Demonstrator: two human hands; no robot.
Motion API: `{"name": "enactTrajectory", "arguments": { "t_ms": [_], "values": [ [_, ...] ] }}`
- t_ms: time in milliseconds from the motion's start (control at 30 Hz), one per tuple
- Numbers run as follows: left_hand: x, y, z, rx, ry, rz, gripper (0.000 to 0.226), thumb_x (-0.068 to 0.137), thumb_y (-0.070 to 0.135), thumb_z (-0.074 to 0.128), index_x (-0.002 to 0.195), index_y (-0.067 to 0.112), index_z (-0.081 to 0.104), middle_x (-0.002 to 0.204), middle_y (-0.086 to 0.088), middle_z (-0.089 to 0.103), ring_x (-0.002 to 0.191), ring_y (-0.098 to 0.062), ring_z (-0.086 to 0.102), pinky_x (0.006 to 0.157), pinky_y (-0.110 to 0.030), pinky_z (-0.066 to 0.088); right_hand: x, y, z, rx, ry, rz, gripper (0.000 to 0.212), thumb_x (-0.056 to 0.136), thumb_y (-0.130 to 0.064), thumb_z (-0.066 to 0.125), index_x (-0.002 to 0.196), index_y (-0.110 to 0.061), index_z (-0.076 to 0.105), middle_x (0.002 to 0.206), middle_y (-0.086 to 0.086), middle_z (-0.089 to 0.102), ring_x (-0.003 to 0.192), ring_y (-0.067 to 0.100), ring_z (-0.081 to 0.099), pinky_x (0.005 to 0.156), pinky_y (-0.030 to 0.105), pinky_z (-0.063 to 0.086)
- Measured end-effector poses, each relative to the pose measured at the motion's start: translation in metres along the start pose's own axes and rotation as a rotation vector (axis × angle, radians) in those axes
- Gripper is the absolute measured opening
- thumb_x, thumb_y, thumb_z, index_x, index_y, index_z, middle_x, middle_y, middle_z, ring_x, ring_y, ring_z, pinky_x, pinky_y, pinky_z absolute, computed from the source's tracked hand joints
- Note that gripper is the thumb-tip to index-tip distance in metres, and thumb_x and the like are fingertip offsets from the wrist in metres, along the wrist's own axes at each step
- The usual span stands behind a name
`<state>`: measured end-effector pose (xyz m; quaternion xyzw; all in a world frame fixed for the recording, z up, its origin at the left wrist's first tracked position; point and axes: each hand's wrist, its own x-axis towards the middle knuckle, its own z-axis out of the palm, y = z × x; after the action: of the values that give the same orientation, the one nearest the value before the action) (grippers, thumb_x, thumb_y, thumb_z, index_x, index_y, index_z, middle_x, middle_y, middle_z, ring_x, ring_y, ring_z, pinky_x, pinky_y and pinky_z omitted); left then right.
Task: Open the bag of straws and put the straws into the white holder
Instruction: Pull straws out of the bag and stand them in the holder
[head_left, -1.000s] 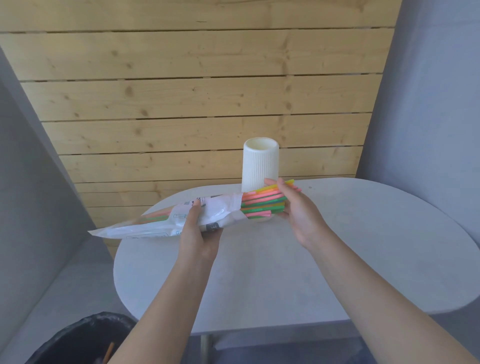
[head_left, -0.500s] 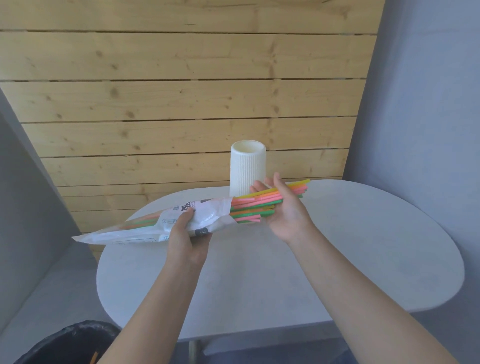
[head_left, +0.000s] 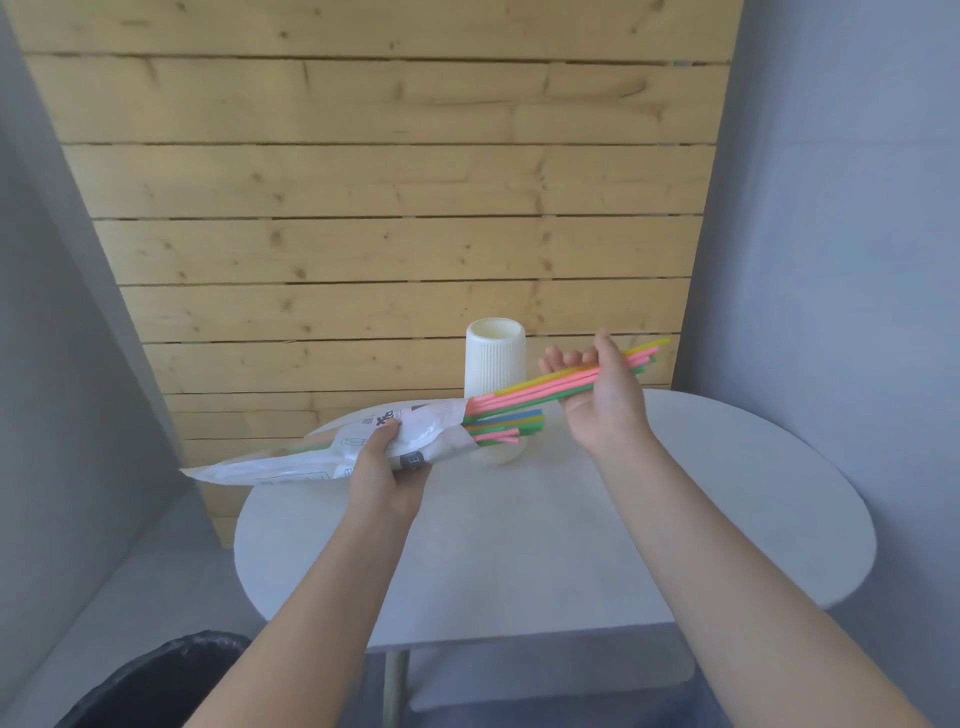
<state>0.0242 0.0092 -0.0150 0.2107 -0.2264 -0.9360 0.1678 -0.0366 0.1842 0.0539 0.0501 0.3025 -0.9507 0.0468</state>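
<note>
pink, green, yellow straws jut from the white bag above the table; left hand clasps the bag, right hand grips several straws. white holder upright behind.

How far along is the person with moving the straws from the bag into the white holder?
Done: the bag is open. In hand: the left hand grips it while the right hand draws out a bunch of straws. Left: no straws show in the white holder yet.
</note>
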Motion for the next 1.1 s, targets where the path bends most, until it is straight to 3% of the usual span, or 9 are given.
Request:
{"name": "enactTrajectory", "arguments": {
  "t_ms": [67, 167, 233, 300, 500, 667, 833, 967, 1100],
  "values": [
    [-0.007, 0.002, 0.0, 0.016, -0.011, 0.005, 0.005, 0.092, 0.005, 0.051, 0.093, 0.003, 0.055, 0.094, -0.011, 0.063, 0.085, -0.024, 0.063, 0.082, -0.035, 0.053, -0.006, -0.011, 0.006, 0.048, 0.074, -0.011, 0.044, 0.096, -0.03, 0.05, 0.058, -0.013, 0.036, 0.05, 0.001, 0.036, 0.046, 0.017, 0.045, 0.068, 0.032, 0.053],
    [-0.011, 0.006, -0.006, 0.032, 0.007, 0.024, 0.013, 0.09, 0.005, 0.053, 0.103, 0.002, 0.055, 0.101, -0.011, 0.063, 0.09, -0.025, 0.063, 0.088, -0.037, 0.051, -0.013, -0.02, 0.015, 0.048, 0.137, -0.016, 0.042, 0.095, -0.03, 0.052, 0.06, -0.014, 0.036, 0.051, -0.002, 0.026, 0.042, 0.014, 0.03, 0.056, 0.028, 0.046],
    [-0.01, 0.013, -0.01, 0.032, 0.049, 0.05, 0.035, 0.087, 0.004, 0.057, 0.121, 0.002, 0.052, 0.113, -0.012, 0.064, 0.098, -0.027, 0.063, 0.089, -0.041, 0.053, -0.019, -0.023, 0.018, 0.016, 0.143, -0.022, 0.039, 0.094, -0.03, 0.053, 0.063, -0.014, 0.038, 0.051, -0.003, 0.026, 0.039, 0.014, 0.027, 0.052, 0.027, 0.044],
    [-0.01, 0.022, -0.013, 0.038, 0.091, 0.078, 0.047, 0.084, 0.004, 0.061, 0.13, 0.003, 0.049, 0.121, -0.013, 0.063, 0.103, -0.028, 0.064, 0.078, -0.04, 0.057, -0.025, -0.025, 0.021, 0.012, 0.145, -0.034, 0.039, 0.094, -0.029, 0.053, 0.062, -0.014, 0.037, 0.046, -0.004, 0.025, 0.035, 0.013, 0.026, 0.048, 0.025, 0.041],
    [-0.003, 0.034, -0.012, 0.066, 0.101, 0.08, 0.05, 0.083, 0.004, 0.062, 0.131, 0.003, 0.048, 0.124, -0.013, 0.062, 0.106, -0.028, 0.064, 0.069, -0.041, 0.058, -0.032, -0.046, 0.042, -0.08, 0.21, -0.137, 0.039, 0.092, -0.032, 0.055, 0.061, -0.014, 0.039, 0.049, -0.003, 0.027, 0.032, 0.011, 0.026, 0.044, 0.023, 0.036],
    [0.019, 0.028, -0.013, 0.087, 0.111, 0.038, 0.053, 0.08, 0.006, 0.066, 0.13, 0.003, 0.048, 0.118, -0.013, 0.062, 0.094, -0.028, 0.06, 0.093, -0.04, 0.05, -0.022, -0.062, 0.07, -0.344, 0.16, -0.369, 0.043, 0.093, -0.037, 0.052, 0.057, -0.016, 0.038, 0.034, -0.009, 0.032, 0.027, 0.007, 0.032, 0.044, 0.026, 0.036],
    [0.052, 0.028, -0.008, 0.093, 0.091, 0.004, 0.042, 0.08, 0.006, 0.065, 0.12, 0.006, 0.052, 0.12, -0.013, 0.061, 0.095, -0.028, 0.057, 0.092, -0.039, 0.047, -0.002, -0.071, 0.108, -0.636, 0.134, -0.602, 0.047, 0.093, -0.043, 0.049, 0.057, -0.016, 0.036, 0.045, -0.001, 0.039, 0.032, 0.012, 0.039, 0.045, 0.026, 0.036],
    [0.071, 0.025, -0.011, 0.075, 0.093, -0.023, 0.05, 0.079, 0.008, 0.067, 0.126, 0.006, 0.049, 0.116, -0.013, 0.06, 0.092, -0.028, 0.057, 0.093, -0.04, 0.047, 0.012, -0.074, 0.134, -0.68, 0.07, -0.702, 0.049, 0.091, -0.045, 0.05, 0.055, -0.018, 0.031, 0.048, 0.0, 0.035, 0.042, 0.018, 0.034, 0.047, 0.029, 0.031],
    [0.081, 0.02, -0.013, 0.078, 0.068, -0.069, 0.014, 0.085, 0.008, 0.061, 0.098, 0.007, 0.057, 0.103, -0.011, 0.06, 0.08, -0.022, 0.057, 0.084, -0.035, 0.051, 0.023, -0.077, 0.159, -0.65, 0.058, -0.771, 0.05, 0.09, -0.045, 0.052, 0.054, -0.019, 0.03, 0.046, -0.001, 0.034, 0.041, 0.019, 0.034, 0.048, 0.029, 0.031]
  ]
}}
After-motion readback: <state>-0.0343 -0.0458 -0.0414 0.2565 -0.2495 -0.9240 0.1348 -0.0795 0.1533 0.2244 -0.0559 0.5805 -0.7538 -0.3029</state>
